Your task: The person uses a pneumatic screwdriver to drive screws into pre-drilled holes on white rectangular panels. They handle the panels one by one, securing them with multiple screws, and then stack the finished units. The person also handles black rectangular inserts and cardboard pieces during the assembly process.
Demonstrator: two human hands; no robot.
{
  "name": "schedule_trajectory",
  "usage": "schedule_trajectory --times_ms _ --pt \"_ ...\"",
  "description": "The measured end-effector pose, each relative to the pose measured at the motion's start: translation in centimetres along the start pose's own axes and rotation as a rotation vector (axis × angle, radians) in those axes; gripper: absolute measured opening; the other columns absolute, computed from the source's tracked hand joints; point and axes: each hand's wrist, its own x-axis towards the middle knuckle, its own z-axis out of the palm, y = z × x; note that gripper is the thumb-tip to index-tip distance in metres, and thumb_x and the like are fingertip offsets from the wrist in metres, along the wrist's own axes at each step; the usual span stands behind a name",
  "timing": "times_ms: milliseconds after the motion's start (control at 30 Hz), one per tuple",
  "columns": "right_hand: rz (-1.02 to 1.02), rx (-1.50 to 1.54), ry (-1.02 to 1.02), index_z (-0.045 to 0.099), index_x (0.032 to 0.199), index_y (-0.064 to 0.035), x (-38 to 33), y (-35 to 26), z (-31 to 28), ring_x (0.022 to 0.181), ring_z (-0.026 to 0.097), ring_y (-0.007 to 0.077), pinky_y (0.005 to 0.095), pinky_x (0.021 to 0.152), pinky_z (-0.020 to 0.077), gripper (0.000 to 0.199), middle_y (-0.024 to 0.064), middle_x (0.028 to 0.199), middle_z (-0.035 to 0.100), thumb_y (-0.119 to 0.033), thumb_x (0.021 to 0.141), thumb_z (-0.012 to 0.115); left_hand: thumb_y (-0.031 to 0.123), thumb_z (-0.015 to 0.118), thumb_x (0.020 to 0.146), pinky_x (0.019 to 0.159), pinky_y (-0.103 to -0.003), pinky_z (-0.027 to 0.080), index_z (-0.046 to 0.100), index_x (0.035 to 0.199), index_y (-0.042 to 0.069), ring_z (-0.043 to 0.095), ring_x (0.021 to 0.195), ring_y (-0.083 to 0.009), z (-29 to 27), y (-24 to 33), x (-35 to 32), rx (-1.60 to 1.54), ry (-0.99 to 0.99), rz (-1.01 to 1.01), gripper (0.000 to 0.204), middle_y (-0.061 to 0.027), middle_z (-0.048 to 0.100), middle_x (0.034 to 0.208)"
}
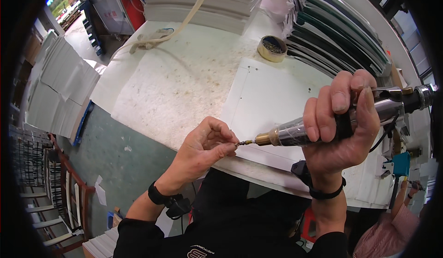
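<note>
My right hand point(341, 119) is wrapped round a silver, straight-bodied power screwdriver point(293, 132), held almost level with its brass nose pointing left. A thin bit point(246, 142) sticks out of the nose. At the end of that bit, the thumb and fingers of my left hand point(210, 142) pinch a small screw point(237, 144), mostly hidden by the fingertips. Both hands are above the near edge of a white panel point(265, 96) with small holes in it, which lies on the worktable.
A round tub of small metal pieces point(272, 48) stands beyond the panel. Stacked dark and white sheets point(337, 32) rise at the back right, a pale pile point(198, 4) at the back. A glove point(150, 40) lies by a hose point(191, 13). Another person point(387, 230) works at lower right.
</note>
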Motion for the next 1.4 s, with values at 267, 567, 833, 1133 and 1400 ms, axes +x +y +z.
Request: schedule_trajectory --times_ms 267,567,833,1133,1400 --pt "0.009 0.032 -0.035 0.045 0.112 -0.0038 0.3 0.3 0.2 0.05 0.042 0.0094 0.0275 0.046 0.0469 0.018 0.0086 0.09 0.053 -0.022 0.112 0.04 0.004 0.067 0.101 0.091 -0.03 0.059 0.052 0.115 0.005 0.065 0.105 -0.0126 -0.2 -0.1 0.1 -0.006 -0.017 0.015 0.021 -0.0068 0.064 0.111" --pt "0.133 0.055 -0.222 0.049 0.12 -0.0041 2.3 1.2 0.7 0.049 0.044 0.0104 0.0284 0.046 0.0467 0.023 0.0095 0.092 0.057 -0.023 0.111 0.041 0.005 0.068 0.1 0.084 -0.028 0.059 0.052 0.113 0.006 0.068 0.098 -0.0133 -0.3 0.0 0.2 -0.038 0.038 -0.003 0.02 -0.0074 0.068 0.108" --pt "0.148 -0.22 -0.158 0.051 0.107 -0.0022 3.8 3.1 3.7 0.042 0.044 0.0095 0.0263 0.041 0.0429 0.024 0.0089 0.081 0.058 -0.025 0.102 0.057 -0.004 0.065 0.097 0.087 -0.032 0.059 0.058 0.112 0.001 0.072 0.099 -0.0181 -0.4 -0.3 0.9 0.465 0.172 0.264 0.018 -0.01 0.07 0.107" --pt "0.235 -0.372 -0.087 0.052 0.105 -0.0045 3.0 5.1 3.7 0.046 0.047 0.0096 0.0259 0.043 0.0435 0.026 0.0089 0.077 0.057 -0.023 0.096 0.067 -0.008 0.064 0.092 0.094 -0.036 0.057 0.061 0.114 0.001 0.072 0.106 -0.0266 -0.9 -1.2 1.2 0.639 0.189 0.292 0.023 -0.0139 0.07 0.106" --pt "0.213 -0.389 -0.111 0.051 0.103 -0.0036 2.8 5.8 3.7 0.047 0.049 0.0099 0.0252 0.043 0.044 0.02 0.0085 0.073 0.057 -0.019 0.097 0.063 -0.008 0.067 0.089 0.095 -0.039 0.055 0.061 0.116 0.002 0.068 0.111 -0.0325 -1.0 -0.8 0.5 0.696 0.166 0.282 0.029 -0.0147 0.07 0.113"
